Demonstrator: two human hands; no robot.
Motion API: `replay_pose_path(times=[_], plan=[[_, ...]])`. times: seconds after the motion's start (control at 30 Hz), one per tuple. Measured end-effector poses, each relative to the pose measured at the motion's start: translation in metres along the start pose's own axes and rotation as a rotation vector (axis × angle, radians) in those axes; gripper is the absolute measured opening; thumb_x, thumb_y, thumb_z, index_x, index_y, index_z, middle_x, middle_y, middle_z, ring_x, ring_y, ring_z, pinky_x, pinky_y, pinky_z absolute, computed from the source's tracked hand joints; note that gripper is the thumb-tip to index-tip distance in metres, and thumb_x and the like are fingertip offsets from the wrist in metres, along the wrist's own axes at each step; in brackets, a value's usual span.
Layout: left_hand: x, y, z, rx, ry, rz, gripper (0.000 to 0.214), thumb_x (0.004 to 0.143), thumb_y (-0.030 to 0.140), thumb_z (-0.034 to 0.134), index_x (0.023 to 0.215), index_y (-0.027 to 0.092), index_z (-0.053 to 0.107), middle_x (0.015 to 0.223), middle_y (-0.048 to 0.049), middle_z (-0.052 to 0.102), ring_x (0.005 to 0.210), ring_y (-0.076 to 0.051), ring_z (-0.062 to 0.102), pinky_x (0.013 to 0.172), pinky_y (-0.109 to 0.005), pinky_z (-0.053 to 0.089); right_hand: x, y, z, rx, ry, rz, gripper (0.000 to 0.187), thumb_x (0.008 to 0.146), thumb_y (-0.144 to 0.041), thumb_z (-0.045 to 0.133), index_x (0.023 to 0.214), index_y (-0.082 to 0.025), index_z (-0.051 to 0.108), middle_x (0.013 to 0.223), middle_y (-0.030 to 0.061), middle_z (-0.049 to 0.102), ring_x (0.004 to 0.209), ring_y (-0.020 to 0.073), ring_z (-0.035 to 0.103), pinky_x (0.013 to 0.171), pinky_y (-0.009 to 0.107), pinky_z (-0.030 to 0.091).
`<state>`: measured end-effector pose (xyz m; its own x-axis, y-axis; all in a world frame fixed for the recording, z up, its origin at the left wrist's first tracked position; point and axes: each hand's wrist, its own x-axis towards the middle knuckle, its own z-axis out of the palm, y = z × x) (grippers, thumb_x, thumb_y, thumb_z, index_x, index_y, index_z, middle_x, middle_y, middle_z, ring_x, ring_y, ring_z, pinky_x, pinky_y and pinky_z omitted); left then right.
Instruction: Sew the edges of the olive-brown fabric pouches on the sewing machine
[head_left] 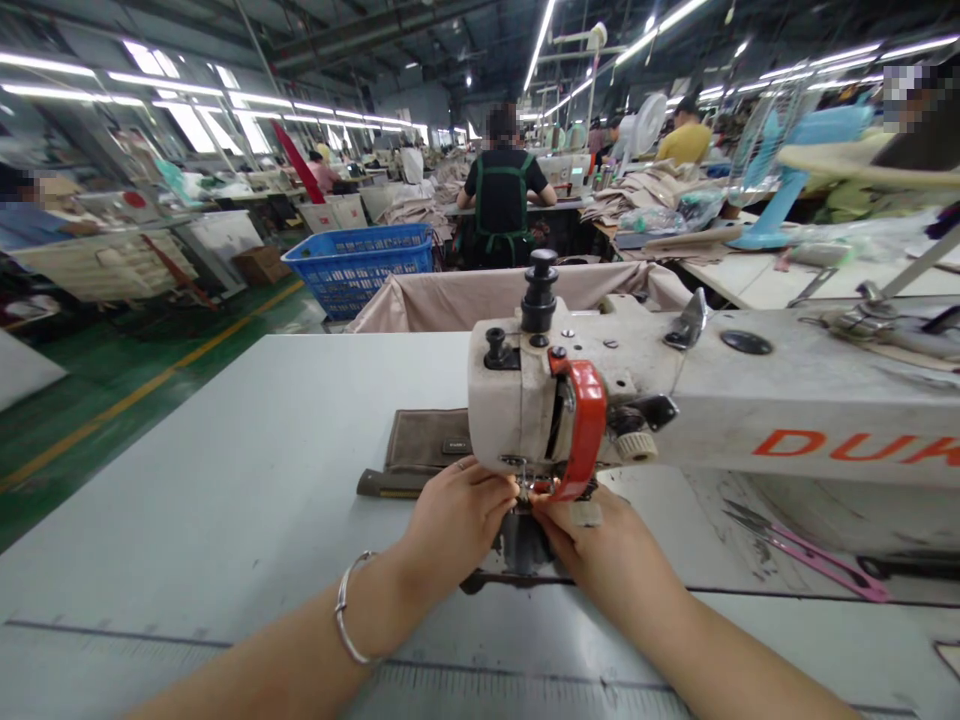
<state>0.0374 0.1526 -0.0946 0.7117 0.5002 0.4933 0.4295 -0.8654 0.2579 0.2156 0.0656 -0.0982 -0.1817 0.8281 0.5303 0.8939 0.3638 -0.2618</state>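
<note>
A white sewing machine [499, 400] with a red guard [586, 430] stands in front of me. On its left lies a flat brown fabric piece [420, 437] with a small dark label and a folded strip along its near edge; its right part is hidden behind the machine head and my hand. My left hand [457, 520], a silver bangle at its wrist, is closed with the fingertips pinched on the fabric piece by the needle. From the other side, my right hand [611, 535] reaches in with closed fingers at the presser foot; the guard partly covers it, and what it grips is hidden.
Pink-handled scissors [814, 550] lie right of the machine, under its arm. A ruler scale [525, 685] runs along the near part of the table [225, 520]. Beyond it are a cloth-lined bin [442, 300], a blue basket [360, 260] and a seated person [506, 190].
</note>
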Motion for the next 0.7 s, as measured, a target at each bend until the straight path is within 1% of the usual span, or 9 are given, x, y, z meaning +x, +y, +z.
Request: replay_pose_path(times=[0.13, 0.37, 0.6, 0.7], plan=[[0.0006, -0.0007, -0.0013, -0.02, -0.015, -0.007, 0.013, 0.089, 0.012, 0.063, 0.087, 0.022, 0.072, 0.091, -0.002, 0.075, 0.088, -0.021, 0.069, 0.085, -0.034, 0.056, 0.0014, -0.0011, -0.0005, -0.004, 0.005, -0.006, 0.018, 0.087, -0.005, 0.057, 0.088, -0.017, 0.07, 0.084, 0.0079, 0.07, 0.079, 0.0209, 0.064, 0.072, 0.03, 0.055], [0.0024, 0.0005, -0.0043, -0.051, -0.017, -0.005, 0.015, 0.086, 0.007, 0.064, 0.083, 0.021, 0.071, 0.086, -0.002, 0.075, 0.087, -0.02, 0.069, 0.087, -0.034, 0.055, -0.0016, -0.0008, 0.0024, -0.014, -0.004, 0.015, 0.015, 0.084, -0.006, 0.061, 0.084, -0.018, 0.069, 0.084, 0.0071, 0.069, 0.078, 0.0214, 0.063, 0.07, 0.03, 0.054], [-0.0046, 0.0004, -0.0033, -0.093, -0.055, -0.016, 0.015, 0.088, 0.011, 0.063, 0.092, 0.022, 0.072, 0.095, -0.0016, 0.075, 0.09, -0.019, 0.069, 0.086, -0.033, 0.056, -0.0066, -0.0033, 0.0041, 0.03, -0.012, 0.022, 0.015, 0.083, -0.006, 0.064, 0.086, -0.019, 0.071, 0.09, 0.007, 0.072, 0.08, 0.0227, 0.063, 0.071, 0.031, 0.053], [-0.0035, -0.0014, -0.0024, -0.089, -0.076, -0.036, 0.014, 0.089, 0.011, 0.064, 0.093, 0.022, 0.072, 0.096, -0.0023, 0.074, 0.092, -0.019, 0.068, 0.09, -0.034, 0.054, -0.0054, -0.0029, 0.0037, 0.058, -0.006, 0.031, 0.016, 0.085, -0.005, 0.062, 0.09, -0.018, 0.071, 0.095, 0.0081, 0.072, 0.086, 0.024, 0.065, 0.077, 0.034, 0.055]])
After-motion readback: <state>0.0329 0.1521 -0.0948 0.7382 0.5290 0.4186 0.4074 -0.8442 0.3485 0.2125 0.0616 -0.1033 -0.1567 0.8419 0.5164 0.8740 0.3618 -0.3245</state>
